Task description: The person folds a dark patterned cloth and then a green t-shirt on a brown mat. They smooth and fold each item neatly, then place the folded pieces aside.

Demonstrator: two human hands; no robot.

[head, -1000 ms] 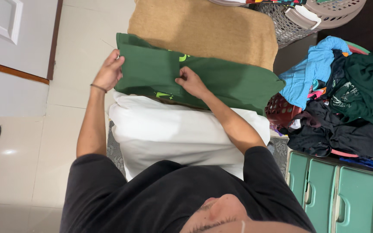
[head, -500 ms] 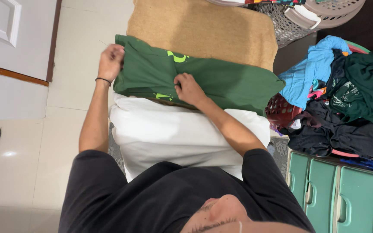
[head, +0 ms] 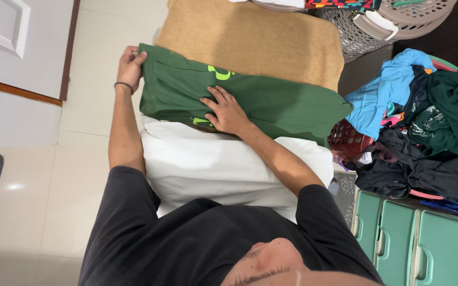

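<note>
Green shirt spread over a white pillow

Left hand [head: 130, 62] pinches the green shirt [head: 271, 103] at its edge; right hand [head: 226, 110] presses flat, fingers splayed (palm hidden). The shirt's near edge is tucked behind the pillow [head: 213, 164].

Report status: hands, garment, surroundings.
Left hand grips green shirt edge. Right hand pressed flat on it. Shirt lies over white pillow; laundry pile alongside.

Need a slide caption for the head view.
Left hand grips the green cotton shirt; right hand presses it flat.
</note>
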